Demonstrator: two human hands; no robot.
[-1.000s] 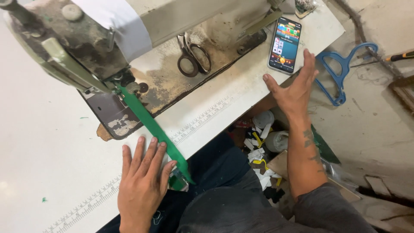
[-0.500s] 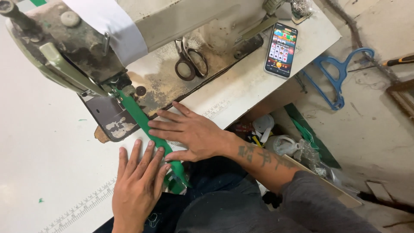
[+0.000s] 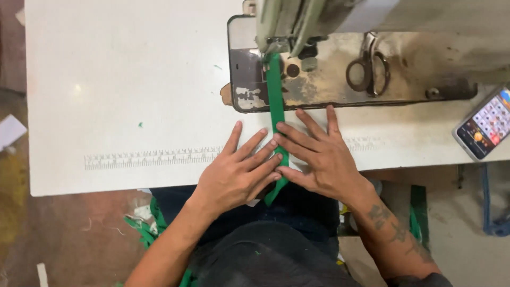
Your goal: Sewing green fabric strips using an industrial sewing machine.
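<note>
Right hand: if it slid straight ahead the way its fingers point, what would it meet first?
The right hand points up-left along the table. Its fingertips would likely first reach the near edge of the sewing machine's worn metal bed plate, beside the green strip, well before the scissors.

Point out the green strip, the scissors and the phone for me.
green strip [image 3: 274,95], head view, on the stretch between the machine's foot and the fingers.
scissors [image 3: 367,66], head view, on the handle loops.
phone [image 3: 486,126], head view, on its lit screen.
</note>
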